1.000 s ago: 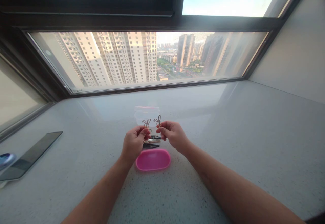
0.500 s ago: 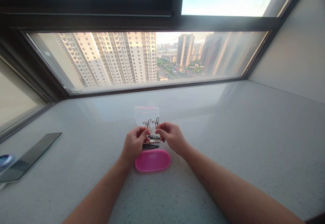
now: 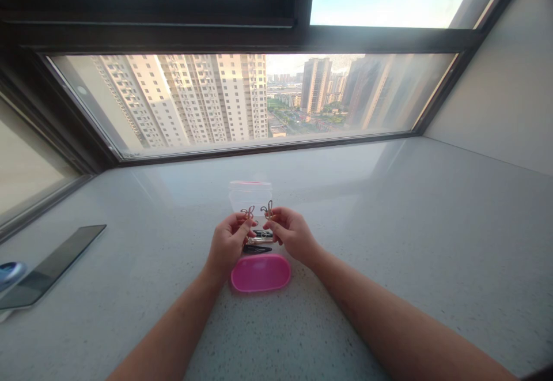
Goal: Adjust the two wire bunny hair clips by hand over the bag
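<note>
My left hand [image 3: 230,238] pinches a small looped metal piece [image 3: 249,212] between thumb and fingers, its curled loops standing up above the fingertips. A similar looped metal piece [image 3: 269,210] is pinched in my right hand [image 3: 292,232], a short gap to the right of the first. Below and between the hands lie a black hair clip [image 3: 257,249] and, behind it, several small clips [image 3: 263,236], partly hidden by the fingers. Nearest to me sits a pink oval tray [image 3: 261,274]. Just beyond the fingers is a clear plastic zip bag [image 3: 250,193].
All of this rests on a pale speckled windowsill counter [image 3: 371,208]. At the left lies a dark flat phone-like slab [image 3: 54,268] with a round bluish object [image 3: 11,275] by it. A dark window frame [image 3: 276,151] bounds the far side, and a white wall [image 3: 496,87] the right.
The looped piece in my left hand has tilted and turned a little, and the right one has turned slightly too. Both hands stay almost in place.
</note>
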Tool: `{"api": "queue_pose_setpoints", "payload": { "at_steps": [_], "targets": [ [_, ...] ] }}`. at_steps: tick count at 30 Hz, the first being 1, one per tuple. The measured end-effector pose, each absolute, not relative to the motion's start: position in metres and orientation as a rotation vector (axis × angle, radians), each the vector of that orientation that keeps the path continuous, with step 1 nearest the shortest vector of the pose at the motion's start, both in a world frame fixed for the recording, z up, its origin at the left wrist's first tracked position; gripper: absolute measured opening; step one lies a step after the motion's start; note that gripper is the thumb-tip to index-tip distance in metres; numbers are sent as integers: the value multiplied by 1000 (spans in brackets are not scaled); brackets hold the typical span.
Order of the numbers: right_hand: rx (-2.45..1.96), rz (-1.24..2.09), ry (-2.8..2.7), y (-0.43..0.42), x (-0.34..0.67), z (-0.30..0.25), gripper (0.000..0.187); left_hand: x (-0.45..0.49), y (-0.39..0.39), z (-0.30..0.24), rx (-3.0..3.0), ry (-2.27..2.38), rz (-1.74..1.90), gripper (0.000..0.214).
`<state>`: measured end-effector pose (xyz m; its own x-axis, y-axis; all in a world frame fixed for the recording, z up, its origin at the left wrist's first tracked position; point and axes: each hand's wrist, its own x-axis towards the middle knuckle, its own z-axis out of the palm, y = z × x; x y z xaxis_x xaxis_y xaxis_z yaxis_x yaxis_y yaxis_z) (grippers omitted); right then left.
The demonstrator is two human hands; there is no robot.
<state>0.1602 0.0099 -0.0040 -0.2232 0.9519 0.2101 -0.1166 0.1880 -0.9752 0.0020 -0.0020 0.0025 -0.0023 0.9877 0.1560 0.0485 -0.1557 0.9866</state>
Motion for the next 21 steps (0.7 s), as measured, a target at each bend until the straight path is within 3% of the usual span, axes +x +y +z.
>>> {"api": "queue_pose_setpoints", "payload": {
  "at_steps": [21],
  "targets": [
    [-805,1322,-1359,14,159,-8,31,2,-1,2,1286,1136,1350,23]
  ]
}}
